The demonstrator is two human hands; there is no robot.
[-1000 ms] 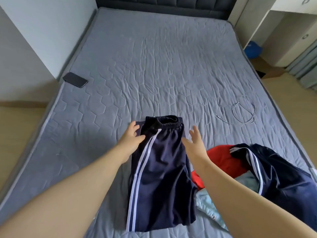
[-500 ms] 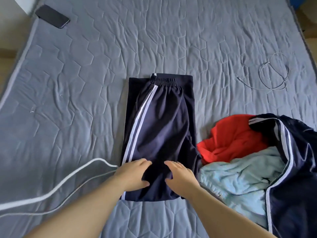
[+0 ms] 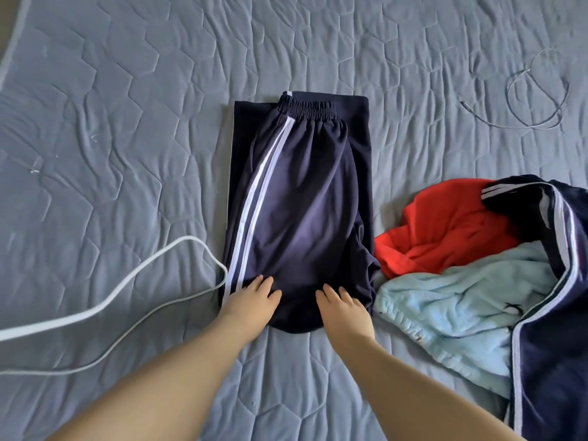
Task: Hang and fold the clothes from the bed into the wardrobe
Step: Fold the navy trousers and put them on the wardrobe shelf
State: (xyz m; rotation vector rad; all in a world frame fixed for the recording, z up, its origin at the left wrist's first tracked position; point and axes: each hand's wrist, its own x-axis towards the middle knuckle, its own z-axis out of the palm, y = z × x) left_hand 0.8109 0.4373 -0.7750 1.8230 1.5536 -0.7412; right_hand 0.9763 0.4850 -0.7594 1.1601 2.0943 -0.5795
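Note:
Navy trousers (image 3: 302,192) with two white side stripes lie folded lengthwise on the grey quilted bed (image 3: 127,106), elastic waistband at the far end. My left hand (image 3: 251,300) and my right hand (image 3: 343,308) both hold the near end, fingers on top of the cloth, and the edge between them curves up slightly. To the right a pile holds a red garment (image 3: 445,230), a light blue fleecy garment (image 3: 461,310) and a navy jacket (image 3: 556,345) with white piping.
A thick white cable (image 3: 105,281) loops over the bed at the left and touches the trousers' left edge. A thin grey cable (image 3: 537,100) lies coiled at the far right. The wardrobe is out of view.
My hands went from the waistband end to the near end of the trousers and closed on it. The view tilted down and closer, so the phone and headboard dropped out of sight.

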